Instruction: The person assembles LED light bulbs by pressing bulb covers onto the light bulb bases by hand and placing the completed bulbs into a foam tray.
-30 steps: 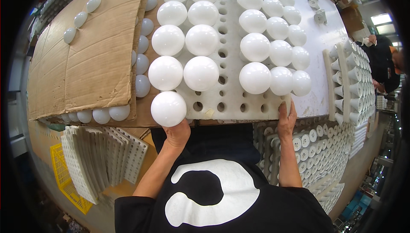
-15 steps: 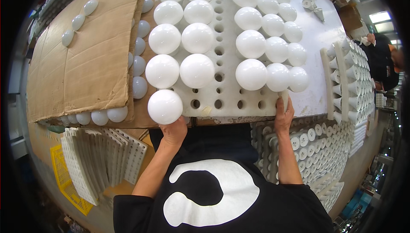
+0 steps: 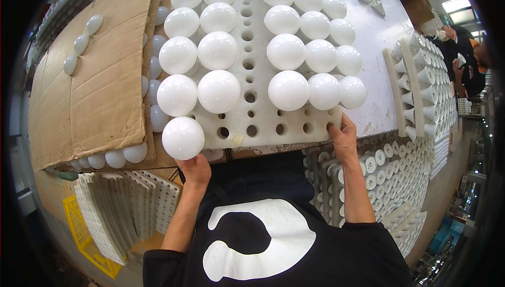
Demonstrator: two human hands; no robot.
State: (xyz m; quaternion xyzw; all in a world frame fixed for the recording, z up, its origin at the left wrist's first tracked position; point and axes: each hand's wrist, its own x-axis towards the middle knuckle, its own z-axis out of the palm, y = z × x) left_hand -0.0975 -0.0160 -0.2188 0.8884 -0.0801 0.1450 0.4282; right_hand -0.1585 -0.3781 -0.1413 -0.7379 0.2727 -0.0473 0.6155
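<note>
A white foam tray (image 3: 236,135) with rows of round holes lies before me, holding rows of white globe light bulbs (image 3: 288,90). One column of holes in the middle and several holes along the near edge hold nothing. At the near left corner, a single bulb (image 3: 183,138) stands just above my left hand (image 3: 195,171). That hand is closed at the tray's corner, its fingertips hidden behind the bulb and under the edge. My right hand (image 3: 344,139) pinches the near right corner, with fingers beside the last hole.
A cardboard sheet (image 3: 89,92) at left covers more bulbs, with a few bulbs on top. Foam trays (image 3: 123,208) stand below left beside a yellow crate (image 3: 87,239). Racks of white cone-shaped parts (image 3: 428,92) stand right. A co-worker (image 3: 465,61) is at far right.
The whole view has shifted, so tray, bulbs and cardboard appear farther left. My right hand's fingers now lie lower around the tray's corner. Both hands stay at the tray.
</note>
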